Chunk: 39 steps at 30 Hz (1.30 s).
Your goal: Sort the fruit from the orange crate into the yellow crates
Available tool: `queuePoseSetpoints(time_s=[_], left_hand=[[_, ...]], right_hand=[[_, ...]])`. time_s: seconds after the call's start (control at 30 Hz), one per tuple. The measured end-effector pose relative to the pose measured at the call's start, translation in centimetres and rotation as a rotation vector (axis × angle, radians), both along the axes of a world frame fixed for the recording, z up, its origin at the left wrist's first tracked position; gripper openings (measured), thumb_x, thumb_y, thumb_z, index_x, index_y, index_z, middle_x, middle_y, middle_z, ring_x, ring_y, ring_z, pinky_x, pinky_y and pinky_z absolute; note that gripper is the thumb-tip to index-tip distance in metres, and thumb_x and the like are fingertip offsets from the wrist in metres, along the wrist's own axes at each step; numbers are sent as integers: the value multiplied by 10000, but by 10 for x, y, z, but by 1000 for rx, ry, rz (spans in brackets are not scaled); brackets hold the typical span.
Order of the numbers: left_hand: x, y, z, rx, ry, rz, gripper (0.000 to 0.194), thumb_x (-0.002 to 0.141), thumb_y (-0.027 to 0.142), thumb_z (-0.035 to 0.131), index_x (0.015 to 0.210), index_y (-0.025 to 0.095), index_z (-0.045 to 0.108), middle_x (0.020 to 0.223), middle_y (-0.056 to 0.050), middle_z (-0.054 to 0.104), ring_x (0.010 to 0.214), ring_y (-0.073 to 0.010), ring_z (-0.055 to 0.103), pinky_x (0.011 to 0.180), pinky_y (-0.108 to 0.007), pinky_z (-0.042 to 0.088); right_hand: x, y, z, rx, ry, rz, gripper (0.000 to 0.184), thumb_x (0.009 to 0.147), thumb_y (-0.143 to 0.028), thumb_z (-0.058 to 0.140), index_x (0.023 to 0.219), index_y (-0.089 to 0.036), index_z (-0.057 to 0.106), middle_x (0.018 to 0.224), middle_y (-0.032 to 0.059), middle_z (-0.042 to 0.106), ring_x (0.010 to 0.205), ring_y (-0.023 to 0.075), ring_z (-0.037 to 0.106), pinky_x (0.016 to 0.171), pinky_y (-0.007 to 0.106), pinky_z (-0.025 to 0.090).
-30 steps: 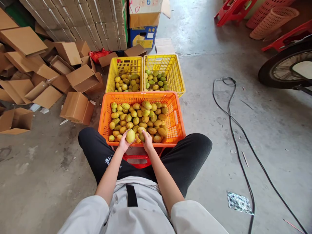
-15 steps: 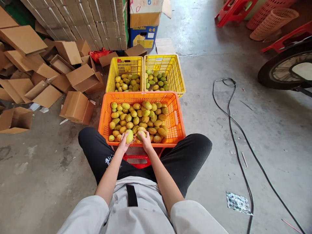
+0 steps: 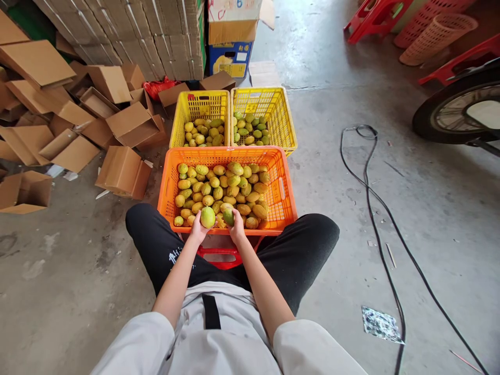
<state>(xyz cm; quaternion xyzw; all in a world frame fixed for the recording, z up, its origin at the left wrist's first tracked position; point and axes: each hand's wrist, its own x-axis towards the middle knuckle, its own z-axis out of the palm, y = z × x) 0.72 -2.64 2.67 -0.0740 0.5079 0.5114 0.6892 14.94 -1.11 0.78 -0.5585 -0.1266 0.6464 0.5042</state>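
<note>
My left hand (image 3: 200, 228) is closed around a pale green, rounded fruit (image 3: 208, 217), held over the near rim of an orange plastic crate (image 3: 287, 208). Just beside it, my right hand (image 3: 236, 228) grips a darker green oval fruit (image 3: 228, 217). The two fruits are apart, with a narrow gap between them. Under and beyond my hands, the crate holds many oval yellow and green fruits (image 3: 231, 190); their exact kind I cannot make out. A red plastic stool (image 3: 221, 258) shows partly below the crate, between my knees.
Two yellow crates (image 3: 180, 117) (image 3: 287, 120) with more fruit stand against the orange crate's far side. Loose cardboard boxes (image 3: 123, 169) cover the floor at left. A black cable (image 3: 369, 192) snakes along the right, near a motorbike wheel (image 3: 455, 112).
The fruit in my right hand has turned and now shows a darker green side, and my right fingers have drawn back along it. My left hand's fruit is more exposed.
</note>
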Motion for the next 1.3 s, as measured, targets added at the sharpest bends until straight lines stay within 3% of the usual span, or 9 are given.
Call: queuePoseSetpoints(time_s=[0.17, 0.3, 0.47, 0.63, 0.8, 0.9, 1.0, 1.13, 1.3], left_hand=[[1, -5, 6, 104, 99, -43, 436, 739, 327, 865, 1075, 227, 607, 898, -37, 731, 914, -255, 756, 875, -436, 621], [3, -6, 6, 115, 144, -32, 516, 660, 264, 911, 1044, 242, 567, 847, 1, 718, 772, -196, 745, 857, -415, 620], [2, -5, 0, 98, 141, -101, 278, 808, 348, 755, 949, 146, 627, 752, -58, 714, 629, -169, 686, 820, -401, 628], [1, -5, -1, 73, 79, -148, 287, 923, 378, 546, 971, 133, 688, 892, -135, 761, 880, -254, 741, 825, -372, 627], [1, -2, 0, 47, 55, -100, 361, 963, 401, 466, 1029, 130, 695, 967, -152, 768, 990, -273, 736, 788, -342, 631], [-1, 0, 0, 16, 27, -76, 384, 978, 393, 447, 1054, 104, 689, 929, -155, 764, 901, -251, 742, 677, -293, 620], [-1, 1, 1, -13, 5, -63, 385, 976, 396, 473, 1071, 86, 679, 887, -151, 754, 780, -222, 728, 599, -269, 597], [-2, 0, 2, 0, -15, -63, 362, 956, 399, 522, 1088, 95, 665, 898, -147, 745, 799, -229, 723, 630, -292, 612], [-4, -1, 2, -1, -51, -78, 329, 944, 391, 548, 1113, 128, 651, 901, -128, 726, 813, -233, 713, 689, -356, 632]], right_hand=[[-4, -5, 13, 2, 14, 31, 565, 572, -441, 846, 1053, -253, 615, 933, -21, 681, 686, 142, 666, 631, 263, 561], [-4, -8, 18, 32, 1, 29, 653, 521, -364, 897, 1056, -268, 535, 899, -54, 682, 651, 121, 663, 659, 266, 576], [-1, -6, 18, 6, 57, 102, 431, 660, -475, 816, 913, -239, 558, 733, -38, 698, 566, 142, 647, 540, 254, 535], [2, -3, 20, -94, 223, 148, 384, 857, -576, 602, 782, -199, 604, 618, 49, 678, 642, 210, 705, 489, 258, 525], [6, 0, 23, -208, 307, 28, 298, 950, -427, 514, 835, -182, 640, 700, 61, 710, 683, 193, 717, 556, 261, 576], [13, -2, 26, -258, 350, -18, 164, 924, -332, 554, 864, -200, 629, 749, 38, 709, 717, 189, 715, 618, 287, 607], [22, 4, 35, -345, 369, 29, 140, 904, -352, 571, 870, -219, 598, 763, 44, 679, 768, 219, 712, 633, 340, 624], [35, 57, 69, -375, 291, 9, 134, 921, -353, 510, 855, -244, 549, 760, 44, 627, 806, 245, 690, 668, 430, 639], [63, 194, 152, -89, 251, -61, 308, 994, -435, 362, 963, -234, 593, 1015, 76, 673, 1005, 186, 689, 846, 381, 614]])
